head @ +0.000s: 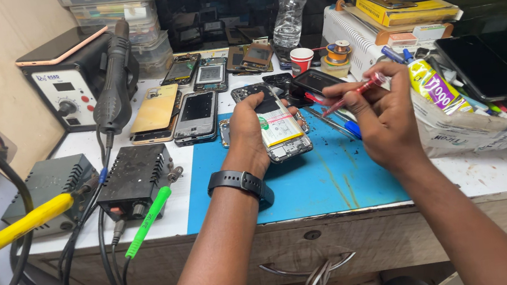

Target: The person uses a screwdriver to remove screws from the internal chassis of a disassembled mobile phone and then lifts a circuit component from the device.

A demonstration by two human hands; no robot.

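Nearest the camera, two bare forearms rise from the bottom edge of the frame over the drawer handle (307,265) in the front of the worktop (502,173). The left hand (251,130), with a black watch (240,181) on its wrist, is in the middle of the frame, its grip wrapped around the upper end of an opened phone (281,129) with its back cover off. The phone rests on the blue mat (329,181), its long axis running from upper left to lower right, tilted slightly off upright in the picture. The right hand (379,117) is just to the right of the phone, its fingers pinched on a red screwdriver (351,94) whose tip points down-left toward the phone's right edge; whether the tip touches cannot be told. The left hand is on the phone, so it is the nearer.

Other phones (197,114) lie at upper left of the mat, a black phone frame (317,80) just above it. A blue pen (350,128) lies between the right hand and the phone. A hot-air station (69,88) stands at upper left, a plastic bottle (290,9) and a red cup (301,60) at top centre.
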